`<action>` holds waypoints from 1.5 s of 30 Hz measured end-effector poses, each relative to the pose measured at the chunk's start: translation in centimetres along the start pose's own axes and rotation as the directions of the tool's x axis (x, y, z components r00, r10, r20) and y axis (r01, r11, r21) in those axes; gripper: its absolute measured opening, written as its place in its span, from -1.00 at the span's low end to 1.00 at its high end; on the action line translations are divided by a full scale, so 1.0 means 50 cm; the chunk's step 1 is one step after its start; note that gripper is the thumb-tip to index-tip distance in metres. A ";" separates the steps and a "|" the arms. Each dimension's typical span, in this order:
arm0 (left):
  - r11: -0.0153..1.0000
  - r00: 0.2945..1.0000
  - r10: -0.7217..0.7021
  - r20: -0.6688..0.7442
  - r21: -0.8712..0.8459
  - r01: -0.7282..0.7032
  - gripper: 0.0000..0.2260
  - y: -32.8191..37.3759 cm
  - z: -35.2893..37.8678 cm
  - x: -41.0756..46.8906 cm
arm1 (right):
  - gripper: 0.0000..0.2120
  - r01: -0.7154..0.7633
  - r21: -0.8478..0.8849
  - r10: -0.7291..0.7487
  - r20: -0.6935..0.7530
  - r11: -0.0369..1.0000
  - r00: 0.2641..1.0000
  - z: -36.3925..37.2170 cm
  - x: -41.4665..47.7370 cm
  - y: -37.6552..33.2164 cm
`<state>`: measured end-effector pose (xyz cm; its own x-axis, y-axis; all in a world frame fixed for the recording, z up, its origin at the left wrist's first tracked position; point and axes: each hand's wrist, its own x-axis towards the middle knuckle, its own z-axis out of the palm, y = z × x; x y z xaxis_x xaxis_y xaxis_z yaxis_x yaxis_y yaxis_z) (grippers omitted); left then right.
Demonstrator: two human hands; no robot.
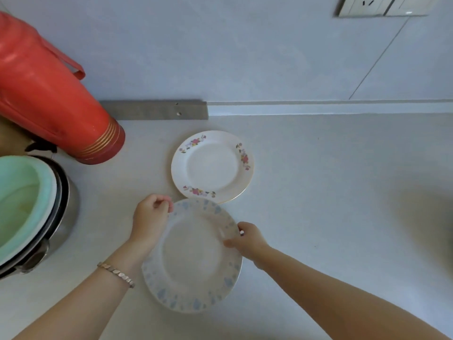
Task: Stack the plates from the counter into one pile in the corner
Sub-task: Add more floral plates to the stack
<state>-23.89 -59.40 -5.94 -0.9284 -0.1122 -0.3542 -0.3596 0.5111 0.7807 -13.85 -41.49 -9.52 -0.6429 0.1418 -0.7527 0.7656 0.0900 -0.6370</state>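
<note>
At nine o'clock a green-lined pot (pixel 27 212) stands beneath a red thermos (pixel 49 94). The left hand (pixel 150 218) and right hand (pixel 245 239) pinch opposite rims of the blue-patterned plate (pixel 192 256); the floral plate (pixel 212 166) lies just beyond on the worktop (pixel 331 180), at twelve o'clock.

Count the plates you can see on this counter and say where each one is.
2. The floral plate lies nearer the wall; the blue-patterned plate is nearer the person, held by the left hand and right hand.
</note>
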 end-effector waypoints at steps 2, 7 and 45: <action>0.999 0.999 0.025 -0.033 0.045 -0.023 -0.84 0.010 0.008 0.016 | -0.82 0.025 0.025 -0.024 -0.015 0.999 1.000 -0.039 -0.020 0.007; 0.992 0.990 -0.126 -0.061 -0.030 0.125 -0.83 0.047 0.052 0.063 | -0.81 0.098 0.136 -0.074 -0.167 0.986 0.983 -0.180 -0.080 0.017; 0.726 0.827 -0.023 0.561 -0.560 0.400 -0.85 0.465 0.704 -0.508 | -0.86 0.415 0.420 0.146 -0.823 0.807 0.549 -1.010 -0.508 0.420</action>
<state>-5.39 -14.70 3.08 -0.7075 0.3738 -0.5997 -0.6845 -0.1513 0.7132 19.68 6.58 4.64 -0.2225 0.9024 -0.3691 0.3414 -0.2825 -0.8965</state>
